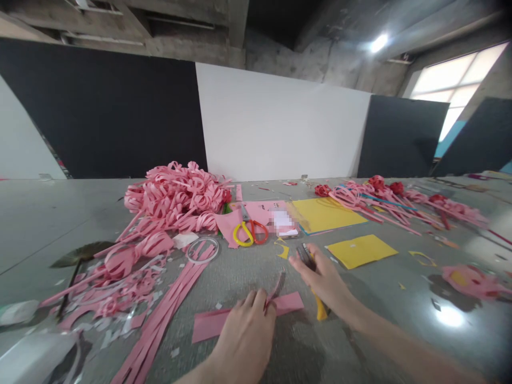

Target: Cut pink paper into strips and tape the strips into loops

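Partly hidden, the pink strip [290,303].

The strip [210,324] is matt paper. From it, at twelve o'clock, the scissors [248,222] have glossy plastic-looking handles [245,244] and metal blades [244,212]; at eleven, the ring [200,262] seems smooth plastic; at three, the tool [320,309] ends in smooth plastic, the grey surface [404,312] beyond glossy.

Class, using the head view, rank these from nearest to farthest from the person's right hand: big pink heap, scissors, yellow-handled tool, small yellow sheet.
From the right hand:
1. Yellow-handled tool: in its grip.
2. Small yellow sheet: ahead, to the right.
3. Scissors: ahead, to the left.
4. Big pink heap: farther left, past the scissors.
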The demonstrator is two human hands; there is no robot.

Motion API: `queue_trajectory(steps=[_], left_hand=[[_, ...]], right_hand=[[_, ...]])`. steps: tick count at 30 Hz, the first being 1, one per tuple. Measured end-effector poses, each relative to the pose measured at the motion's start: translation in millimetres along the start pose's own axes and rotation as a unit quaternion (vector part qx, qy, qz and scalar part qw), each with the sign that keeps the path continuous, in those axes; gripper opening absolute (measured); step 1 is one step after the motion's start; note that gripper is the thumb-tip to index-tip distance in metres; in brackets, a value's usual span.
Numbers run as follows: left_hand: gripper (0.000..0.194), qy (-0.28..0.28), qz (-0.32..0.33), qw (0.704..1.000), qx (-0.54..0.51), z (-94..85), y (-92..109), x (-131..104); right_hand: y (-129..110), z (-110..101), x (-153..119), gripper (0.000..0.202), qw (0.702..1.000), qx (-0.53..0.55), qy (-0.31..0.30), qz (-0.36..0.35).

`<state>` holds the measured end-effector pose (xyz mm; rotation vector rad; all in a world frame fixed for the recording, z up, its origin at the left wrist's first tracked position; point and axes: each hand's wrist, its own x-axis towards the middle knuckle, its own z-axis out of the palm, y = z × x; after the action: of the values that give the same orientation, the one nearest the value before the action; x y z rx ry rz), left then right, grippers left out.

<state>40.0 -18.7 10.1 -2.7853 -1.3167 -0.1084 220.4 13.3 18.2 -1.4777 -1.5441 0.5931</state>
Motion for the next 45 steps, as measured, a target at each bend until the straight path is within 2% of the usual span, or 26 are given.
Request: queue_trajectory(steps=[4, 6, 8, 10, 12, 15, 17, 23, 29, 36, 45], left_hand=[[0.028, -0.016, -0.074, 0.992, 0.096, 17.4, 15, -13], [0.028, -0.002, -0.088, 0.99, 0.107, 28.1, 16, -16], [0.028, 0.029, -0.078, 0.991, 0.107, 37.1, 16, -16], [0.029, 0.067, -0.058, 0.991, 0.105, 44.0, 14, -14], [0.029, 0.104, -0.033, 0.989, 0.104, 49.6, 13, -13], [0.029, 0.146, -0.003, 0.983, 0.111, 55.4, 13, -11], [0.028, 0.154, 0.011, 0.981, 0.12, 56.5, 14, -12], [0.032, 0.128, 0.027, 0.983, 0.131, 50.0, 16, -12], [0.031, 0.131, 0.021, 0.982, 0.135, 49.4, 16, -12], [0.029, 0.162, 0.021, 0.978, 0.128, 47.2, 17, -10], [0.03, 0.136, 0.021, 0.983, 0.122, 45.3, 16, -9]], right_hand=[[-2, -1, -3, 0.025, 1.0, -0.015, -0.026, -0.008], [-2, -2, -4, 0.021, 0.997, -0.053, -0.018, -0.053], [-2, -2, -4, 0.017, 0.985, -0.118, -0.009, -0.126], [-2, -2, -3, 0.014, 0.958, -0.199, -0.026, -0.207], [0, -2, -2, 0.013, 0.916, -0.283, -0.059, -0.279], [4, -2, -1, 0.013, 0.849, -0.381, -0.087, -0.355], [6, -4, 0, 0.015, 0.822, -0.409, -0.094, -0.385], [17, -8, 4, 0.019, 0.78, -0.445, -0.127, -0.421], [32, -4, 2, 0.039, 0.743, -0.468, -0.158, -0.453], [38, 2, 1, 0.036, 0.74, -0.476, -0.168, -0.446], [39, 5, -3, 0.037, 0.733, -0.483, -0.144, -0.457]])
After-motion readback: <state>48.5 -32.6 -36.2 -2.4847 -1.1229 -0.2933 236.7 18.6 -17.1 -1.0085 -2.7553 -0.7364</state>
